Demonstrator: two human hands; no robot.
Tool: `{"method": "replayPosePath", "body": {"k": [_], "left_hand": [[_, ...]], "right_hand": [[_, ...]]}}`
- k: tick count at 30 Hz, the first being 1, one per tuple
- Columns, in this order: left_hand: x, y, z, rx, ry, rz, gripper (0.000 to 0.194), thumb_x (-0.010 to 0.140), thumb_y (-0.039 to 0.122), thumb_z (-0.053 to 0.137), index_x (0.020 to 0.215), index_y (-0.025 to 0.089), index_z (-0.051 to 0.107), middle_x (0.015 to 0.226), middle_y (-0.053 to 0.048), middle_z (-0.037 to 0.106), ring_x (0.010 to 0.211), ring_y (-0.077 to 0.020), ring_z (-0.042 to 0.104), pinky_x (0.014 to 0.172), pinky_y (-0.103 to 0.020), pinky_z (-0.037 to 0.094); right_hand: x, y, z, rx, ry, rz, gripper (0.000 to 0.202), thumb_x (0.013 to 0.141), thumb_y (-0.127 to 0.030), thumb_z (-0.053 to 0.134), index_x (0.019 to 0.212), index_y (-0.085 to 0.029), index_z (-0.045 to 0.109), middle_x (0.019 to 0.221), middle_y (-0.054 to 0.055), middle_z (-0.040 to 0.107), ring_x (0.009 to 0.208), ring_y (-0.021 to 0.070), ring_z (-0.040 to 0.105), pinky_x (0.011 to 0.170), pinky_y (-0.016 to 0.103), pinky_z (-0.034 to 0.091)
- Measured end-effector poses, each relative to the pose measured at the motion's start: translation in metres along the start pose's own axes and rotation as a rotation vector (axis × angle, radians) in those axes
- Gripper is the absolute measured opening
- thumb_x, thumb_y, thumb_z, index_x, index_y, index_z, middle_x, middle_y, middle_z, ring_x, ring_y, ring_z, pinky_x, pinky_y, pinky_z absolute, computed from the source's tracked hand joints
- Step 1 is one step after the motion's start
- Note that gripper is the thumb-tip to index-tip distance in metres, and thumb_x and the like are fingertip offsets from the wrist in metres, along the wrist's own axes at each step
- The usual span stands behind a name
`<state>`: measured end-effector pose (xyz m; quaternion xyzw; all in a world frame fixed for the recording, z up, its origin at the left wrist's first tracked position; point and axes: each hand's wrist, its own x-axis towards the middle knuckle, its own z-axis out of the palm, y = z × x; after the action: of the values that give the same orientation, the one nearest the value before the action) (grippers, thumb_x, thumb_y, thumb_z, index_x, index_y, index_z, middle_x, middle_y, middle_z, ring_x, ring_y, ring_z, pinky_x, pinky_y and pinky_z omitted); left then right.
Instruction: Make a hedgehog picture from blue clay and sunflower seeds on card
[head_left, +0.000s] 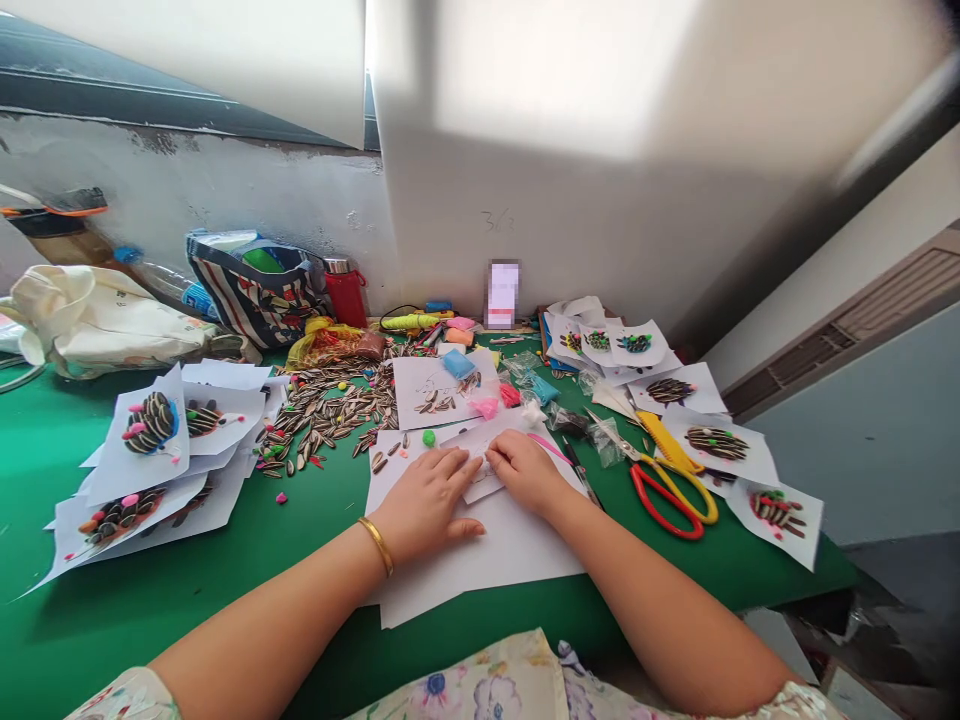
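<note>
My left hand (429, 500), with a gold bangle on its wrist, lies flat with fingers stretched over a small white paper (474, 440). On the same paper rests my right hand (526, 476), its fingers curled and pinched together at the tips; whatever they hold is hidden or too small to make out. Faint drawn lines show beside the fingertips. Beneath both hands are larger white sheets (480, 575). A green clay ball (428, 438) and a few sunflower seeds (381, 460) lie just beyond my left hand.
Seed-decorated papers are stacked at the left (146, 435) and laid out along the right (716, 442). Scissors (671, 490) with red and yellow handles lie right of my hands. Behind are a seed pile (322, 400), blue clay (458, 364), a red bottle (346, 292) and a propped phone (503, 293).
</note>
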<state>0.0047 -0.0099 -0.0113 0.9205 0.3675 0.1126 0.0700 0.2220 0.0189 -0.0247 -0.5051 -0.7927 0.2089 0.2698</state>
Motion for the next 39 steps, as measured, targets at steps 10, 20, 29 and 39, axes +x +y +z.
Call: {"method": "replayPosePath", "body": {"k": [10, 20, 29, 39], "left_hand": [[0.0011, -0.0001, -0.0028, -0.014, 0.016, 0.004, 0.068, 0.084, 0.063, 0.062, 0.140, 0.026, 0.053, 0.140, -0.015, 0.051, 0.129, -0.0363, 0.046, 0.110, -0.054, 0.037], [0.0005, 0.0006, -0.0085, 0.038, -0.059, 0.021, 0.071, 0.083, 0.064, 0.061, 0.141, 0.024, 0.051, 0.143, -0.017, 0.049, 0.132, -0.0370, 0.045, 0.111, -0.054, 0.037], [0.0005, -0.0040, -0.0062, -0.016, -0.015, 0.038, 0.069, 0.082, 0.061, 0.066, 0.140, 0.025, 0.053, 0.141, -0.016, 0.052, 0.131, -0.0363, 0.047, 0.110, -0.054, 0.038], [0.0010, 0.0018, -0.0085, 0.052, -0.046, 0.034, 0.068, 0.084, 0.067, 0.057, 0.138, 0.025, 0.055, 0.142, -0.017, 0.050, 0.130, -0.0374, 0.046, 0.109, -0.055, 0.038]], "right_hand": [[-0.0007, -0.0021, -0.0014, 0.001, 0.003, 0.019, 0.017, 0.094, -0.019, 0.053, 0.078, -0.020, 0.057, 0.081, 0.002, 0.059, 0.079, 0.0169, 0.053, 0.071, 0.029, 0.039], [-0.0001, 0.0004, 0.0002, 0.002, 0.003, -0.006, 0.015, 0.094, -0.019, 0.054, 0.079, -0.020, 0.058, 0.082, 0.001, 0.059, 0.078, 0.0163, 0.053, 0.071, 0.028, 0.038], [-0.0005, 0.0002, -0.0009, 0.010, 0.002, -0.002, 0.015, 0.093, -0.018, 0.054, 0.079, -0.020, 0.058, 0.082, 0.001, 0.059, 0.079, 0.0162, 0.054, 0.071, 0.028, 0.038], [-0.0003, -0.0021, -0.0022, 0.017, -0.004, 0.006, 0.014, 0.093, -0.019, 0.054, 0.080, -0.020, 0.059, 0.083, 0.002, 0.060, 0.080, 0.0168, 0.054, 0.072, 0.028, 0.039]]}}
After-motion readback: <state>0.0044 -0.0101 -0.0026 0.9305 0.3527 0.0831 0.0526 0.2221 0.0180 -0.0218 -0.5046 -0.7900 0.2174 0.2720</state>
